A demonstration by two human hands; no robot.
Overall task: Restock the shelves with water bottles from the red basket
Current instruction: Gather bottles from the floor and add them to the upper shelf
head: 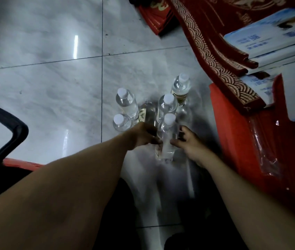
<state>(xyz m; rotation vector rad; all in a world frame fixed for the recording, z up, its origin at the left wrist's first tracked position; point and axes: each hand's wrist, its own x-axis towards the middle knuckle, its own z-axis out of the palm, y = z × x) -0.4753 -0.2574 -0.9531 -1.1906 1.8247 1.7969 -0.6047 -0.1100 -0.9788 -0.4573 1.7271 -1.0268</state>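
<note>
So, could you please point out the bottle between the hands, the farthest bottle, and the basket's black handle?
Nearest water bottle [167, 139]: head view, on its clear body below the cap.
Farthest water bottle [181, 86]: head view, on its shoulder.
Black basket handle [14, 136]: head view, on its bend.

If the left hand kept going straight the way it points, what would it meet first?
Probably the bottle with the green label just beyond the left hand; they may already touch, depth is unclear.

I look down on glossy grey marble floor tiles [43, 83] with dark grout lines; red patterned carpets [208, 42] fill the upper right.
</note>
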